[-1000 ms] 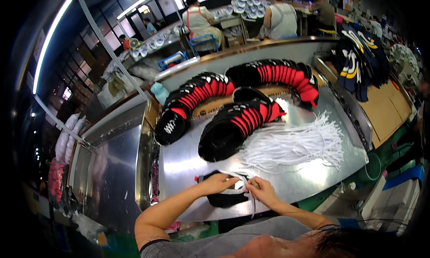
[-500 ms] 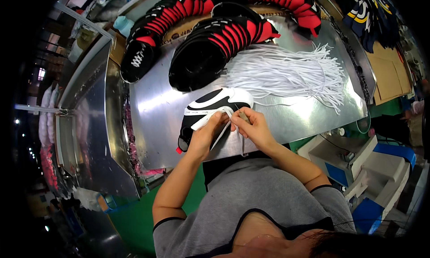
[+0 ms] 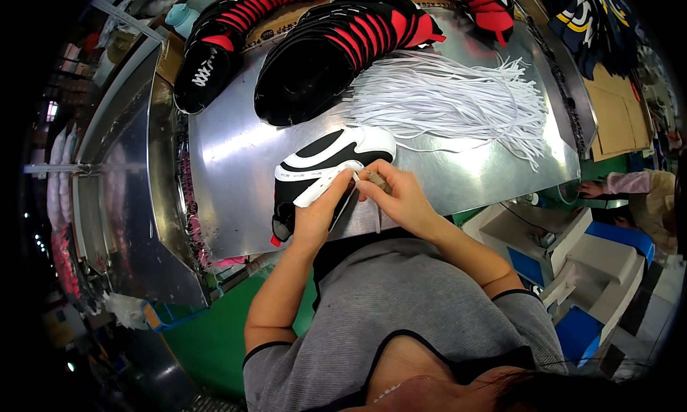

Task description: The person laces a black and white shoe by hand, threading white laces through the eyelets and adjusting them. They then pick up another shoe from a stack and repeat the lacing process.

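Both hands stayed close: your left hand (image 3: 315,215) pinched the black-and-white shoe upper (image 3: 322,168), your right hand (image 3: 401,197), at its 3 o'clock, pinched a white lace (image 3: 377,210); keeping it taut looked wise.

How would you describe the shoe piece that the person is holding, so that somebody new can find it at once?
Start at the shiny metal table, then look at its near edge, just below the heap of white laces. There the left hand and right hand hold a shoe upper. It alone is black and white; the stacked uppers behind are black and red.
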Action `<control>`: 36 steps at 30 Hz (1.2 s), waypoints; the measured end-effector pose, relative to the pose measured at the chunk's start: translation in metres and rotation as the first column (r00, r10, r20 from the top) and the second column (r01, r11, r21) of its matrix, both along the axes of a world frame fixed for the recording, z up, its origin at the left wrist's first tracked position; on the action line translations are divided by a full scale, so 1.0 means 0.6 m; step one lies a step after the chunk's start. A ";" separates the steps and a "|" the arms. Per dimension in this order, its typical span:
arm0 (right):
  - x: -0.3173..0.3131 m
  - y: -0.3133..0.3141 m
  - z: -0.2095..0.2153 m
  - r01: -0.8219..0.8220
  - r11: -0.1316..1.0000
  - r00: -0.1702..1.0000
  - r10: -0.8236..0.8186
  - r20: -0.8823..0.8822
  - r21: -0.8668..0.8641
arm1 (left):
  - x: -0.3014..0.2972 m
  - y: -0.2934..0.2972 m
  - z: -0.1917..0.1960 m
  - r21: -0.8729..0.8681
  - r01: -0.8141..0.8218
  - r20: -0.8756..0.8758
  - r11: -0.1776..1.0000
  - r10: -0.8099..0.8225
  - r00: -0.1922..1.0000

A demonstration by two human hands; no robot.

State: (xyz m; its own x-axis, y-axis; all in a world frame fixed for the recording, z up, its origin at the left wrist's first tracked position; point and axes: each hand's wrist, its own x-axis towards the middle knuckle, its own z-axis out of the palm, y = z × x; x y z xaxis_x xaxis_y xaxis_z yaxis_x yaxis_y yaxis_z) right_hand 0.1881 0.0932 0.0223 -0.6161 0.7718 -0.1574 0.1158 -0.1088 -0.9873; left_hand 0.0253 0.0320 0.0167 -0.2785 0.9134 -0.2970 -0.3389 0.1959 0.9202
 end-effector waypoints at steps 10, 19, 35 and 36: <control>0.013 0.007 -0.002 0.011 1.000 0.999 -0.009 -0.049 0.024 | -0.001 -0.003 0.000 0.042 0.011 -0.139 0.999 -0.005 0.990; 0.012 0.011 0.001 0.050 0.994 0.998 -0.053 0.024 0.101 | 0.007 -0.002 -0.004 0.212 0.086 -0.627 0.974 0.067 0.776; 0.057 0.068 -0.007 0.064 0.832 0.964 -0.195 0.181 0.551 | -0.056 -0.015 -0.015 0.002 -0.026 -0.059 1.000 0.027 0.998; 0.055 0.073 -0.023 0.088 0.865 0.965 -0.196 0.172 0.495 | -0.047 -0.009 -0.016 -0.051 0.013 -0.017 0.999 -0.014 1.000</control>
State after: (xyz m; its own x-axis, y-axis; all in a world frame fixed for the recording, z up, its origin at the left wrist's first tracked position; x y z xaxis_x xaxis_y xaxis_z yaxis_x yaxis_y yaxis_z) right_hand 0.2210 0.1367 0.0087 -0.4884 0.8610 0.1417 0.3453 0.3399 -0.8748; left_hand -0.0026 0.0266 0.0070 -0.2719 0.9007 -0.3387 -0.3200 0.2473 0.9146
